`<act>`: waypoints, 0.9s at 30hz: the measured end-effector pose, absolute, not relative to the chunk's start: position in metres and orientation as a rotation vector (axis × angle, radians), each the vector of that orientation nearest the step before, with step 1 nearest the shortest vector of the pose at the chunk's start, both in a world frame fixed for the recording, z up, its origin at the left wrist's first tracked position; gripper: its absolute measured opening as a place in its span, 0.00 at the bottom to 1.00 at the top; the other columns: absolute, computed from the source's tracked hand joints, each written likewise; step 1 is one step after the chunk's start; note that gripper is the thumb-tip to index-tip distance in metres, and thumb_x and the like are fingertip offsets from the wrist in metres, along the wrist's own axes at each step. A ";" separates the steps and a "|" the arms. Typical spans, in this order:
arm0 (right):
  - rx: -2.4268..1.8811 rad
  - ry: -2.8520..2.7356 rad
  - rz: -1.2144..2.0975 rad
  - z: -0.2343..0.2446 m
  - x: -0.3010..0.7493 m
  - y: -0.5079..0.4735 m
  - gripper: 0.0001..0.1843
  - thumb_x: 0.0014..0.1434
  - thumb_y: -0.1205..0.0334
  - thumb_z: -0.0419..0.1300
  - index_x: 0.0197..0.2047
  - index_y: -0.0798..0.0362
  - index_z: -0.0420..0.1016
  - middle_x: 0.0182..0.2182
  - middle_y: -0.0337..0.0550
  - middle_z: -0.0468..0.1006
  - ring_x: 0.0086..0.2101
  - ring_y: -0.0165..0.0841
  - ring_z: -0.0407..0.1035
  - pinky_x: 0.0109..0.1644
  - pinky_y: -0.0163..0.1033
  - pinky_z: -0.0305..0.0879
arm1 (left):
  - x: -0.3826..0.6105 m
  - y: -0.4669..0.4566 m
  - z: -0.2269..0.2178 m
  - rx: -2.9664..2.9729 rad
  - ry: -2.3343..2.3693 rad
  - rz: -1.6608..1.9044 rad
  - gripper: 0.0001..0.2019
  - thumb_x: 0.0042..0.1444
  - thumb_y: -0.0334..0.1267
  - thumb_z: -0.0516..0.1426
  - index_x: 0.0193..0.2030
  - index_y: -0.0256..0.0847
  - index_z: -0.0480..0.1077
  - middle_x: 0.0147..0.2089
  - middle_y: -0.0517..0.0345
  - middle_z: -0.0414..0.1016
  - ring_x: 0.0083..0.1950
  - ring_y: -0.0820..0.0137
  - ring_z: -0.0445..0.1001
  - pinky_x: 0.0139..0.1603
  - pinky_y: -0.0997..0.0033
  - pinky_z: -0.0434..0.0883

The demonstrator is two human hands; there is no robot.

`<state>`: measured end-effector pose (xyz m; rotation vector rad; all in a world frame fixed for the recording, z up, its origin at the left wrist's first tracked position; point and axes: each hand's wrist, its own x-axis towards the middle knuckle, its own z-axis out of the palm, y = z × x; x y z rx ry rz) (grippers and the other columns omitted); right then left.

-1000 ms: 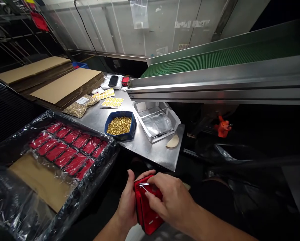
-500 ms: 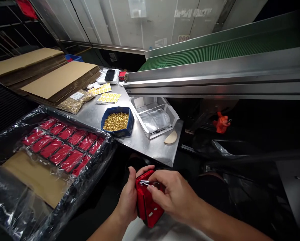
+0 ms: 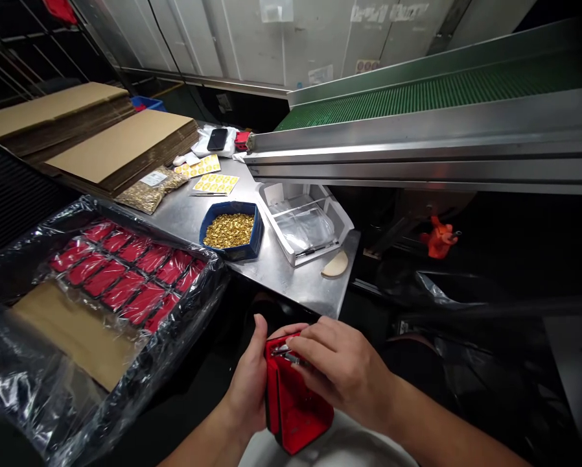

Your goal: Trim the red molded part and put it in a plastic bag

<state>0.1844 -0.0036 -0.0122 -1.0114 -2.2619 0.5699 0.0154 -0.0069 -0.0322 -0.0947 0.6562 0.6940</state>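
My left hand (image 3: 249,383) is closed round the side of a red case (image 3: 301,421) with a black edge, its thumb pointing up. The case is tilted and its red inside faces up toward me. My right hand (image 3: 339,363) reaches over the top of the case, with thumb and fingers closed on a small silvery metal piece (image 3: 282,351) near the upper edge. Its exact kind is hard to make out, as the fingers cover part of it. A pale round surface (image 3: 369,447) lies below the case.
A metal table (image 3: 301,288) ahead bears a blue bin (image 3: 256,240) of small gold pieces, a white tray (image 3: 298,261) with clear bags, and sticker sheets (image 3: 216,184). Cardboard stacks (image 3: 120,146) stand left, above a plastic-lined box (image 3: 213,272) of red cases. A green conveyor (image 3: 393,104) slopes rightward.
The red case has turned so that more of its inside shows. My right hand has shifted slightly up and right, still at the metal piece. The view has moved a little.
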 end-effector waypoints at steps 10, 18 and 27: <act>-0.920 -2.418 0.331 -0.008 0.191 0.000 0.16 0.64 0.71 0.53 0.54 0.57 0.70 0.42 0.48 0.80 0.35 0.34 0.71 0.36 0.41 0.67 | 0.018 -0.010 -0.031 -0.077 0.538 0.624 0.35 0.63 0.64 0.44 0.53 0.31 0.70 0.40 0.42 0.80 0.45 0.52 0.79 0.52 0.54 0.73; -1.111 -1.900 0.451 -0.007 0.189 -0.028 0.15 0.64 0.63 0.56 0.54 0.53 0.66 0.40 0.49 0.79 0.42 0.36 0.73 0.45 0.43 0.73 | 0.017 -0.009 -0.029 -0.170 0.692 0.702 0.33 0.62 0.63 0.49 0.55 0.34 0.69 0.43 0.42 0.79 0.45 0.54 0.79 0.49 0.57 0.74; -1.298 -1.454 0.719 -0.035 0.170 -0.046 0.14 0.67 0.50 0.47 0.47 0.48 0.66 0.32 0.45 0.75 0.31 0.35 0.72 0.32 0.40 0.70 | 0.032 -0.007 -0.044 0.360 1.158 0.860 0.33 0.60 0.66 0.48 0.51 0.35 0.72 0.55 0.37 0.73 0.62 0.46 0.68 0.62 0.46 0.67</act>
